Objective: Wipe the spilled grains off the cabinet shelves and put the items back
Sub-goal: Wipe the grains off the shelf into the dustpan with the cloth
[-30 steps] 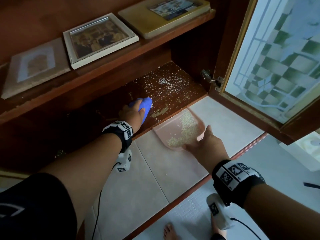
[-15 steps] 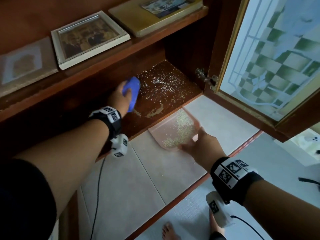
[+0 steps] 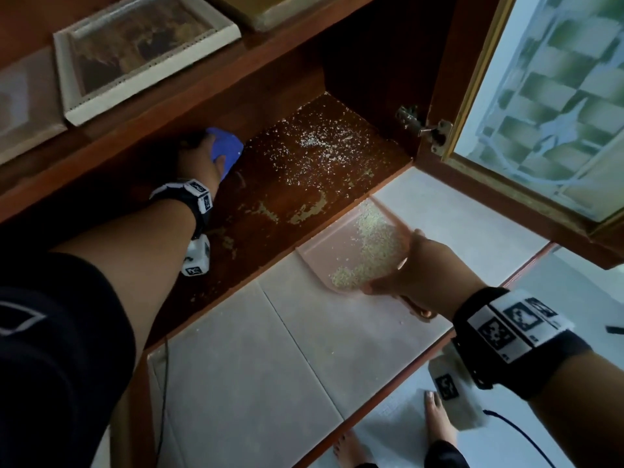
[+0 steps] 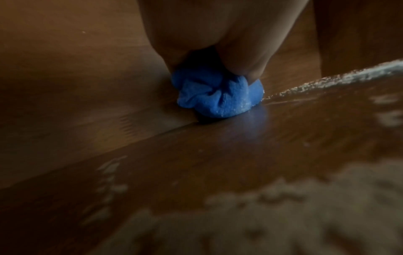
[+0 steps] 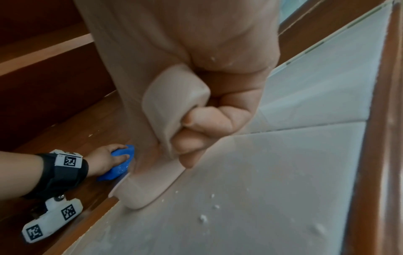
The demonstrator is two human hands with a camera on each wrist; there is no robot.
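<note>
My left hand (image 3: 200,161) grips a bunched blue cloth (image 3: 225,149) (image 4: 214,96) (image 5: 119,163) and presses it onto the lower cabinet shelf (image 3: 270,204), far back near the rear wall. Pale spilled grains (image 3: 314,153) lie scattered over the shelf to the right of the cloth. My right hand (image 3: 418,268) (image 5: 218,107) grips the handle of a pink dustpan (image 3: 344,251) (image 5: 174,107), whose lip sits against the shelf's front edge. A heap of collected grains (image 3: 368,244) lies in the pan.
The upper shelf (image 3: 243,59) carries a white-framed picture (image 3: 141,49) and other flat frames. An open glass cabinet door (image 3: 547,96) hangs at the right on a metal hinge (image 3: 422,128). Pale floor tiles (image 3: 270,366) lie below, with a few stray grains (image 5: 203,218).
My left hand has slid the blue cloth from the shelf's front edge back toward the rear wall. The right hand and dustpan have stayed at the shelf edge.
</note>
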